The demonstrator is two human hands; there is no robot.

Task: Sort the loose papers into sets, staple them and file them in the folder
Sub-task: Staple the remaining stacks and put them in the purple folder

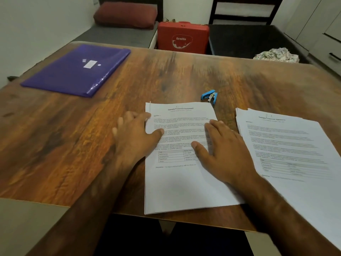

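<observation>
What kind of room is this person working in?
Probably a bedroom at home rather than an office: a mattress with a dark red pillow lies behind the wooden table, beside a red case and crumpled cloth.

Your bench point(166, 74) held a purple folder point(73, 71) at ten o'clock, a blue stapler point(209, 97) at one, a paper set point(184, 185) at six, a stack point(295, 145) at four.

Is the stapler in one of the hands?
No, the stapler lies free on the table, just beyond the middle papers.
</observation>
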